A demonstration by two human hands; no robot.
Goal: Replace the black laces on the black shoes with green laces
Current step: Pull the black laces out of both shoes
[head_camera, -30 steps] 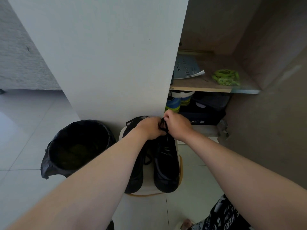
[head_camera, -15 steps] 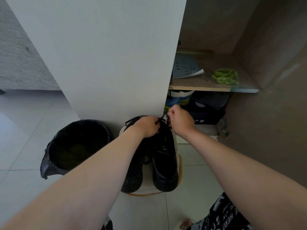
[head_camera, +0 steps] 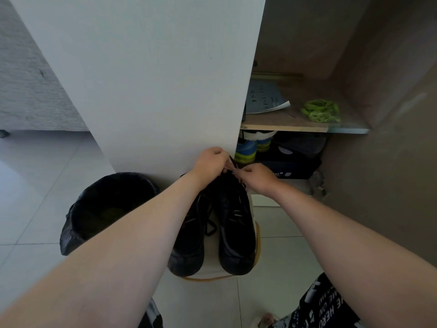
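Two black shoes stand side by side on a small white stool (head_camera: 256, 229), toes toward me. The right shoe (head_camera: 235, 233) carries a black lace (head_camera: 233, 162) that rises from its top eyelets. My left hand (head_camera: 211, 163) pinches that lace above the shoe's collar, and my right hand (head_camera: 256, 177) pinches it just beside, at the shoe's far end. My left forearm covers part of the left shoe (head_camera: 189, 242). A bundle of green laces (head_camera: 320, 111) lies on the wooden shelf (head_camera: 283, 126) at the right.
A bin with a black liner (head_camera: 106, 209) stands left of the stool. A white cabinet panel (head_camera: 146, 79) rises right behind the shoes. A booklet (head_camera: 264, 100) lies on the shelf; below it sit a dark box (head_camera: 290, 169) and colourful shoes (head_camera: 248, 150). Floor is tiled.
My left hand has risen and moved right, drawing the black lace upward. My right hand has dropped slightly and stays close beside it.
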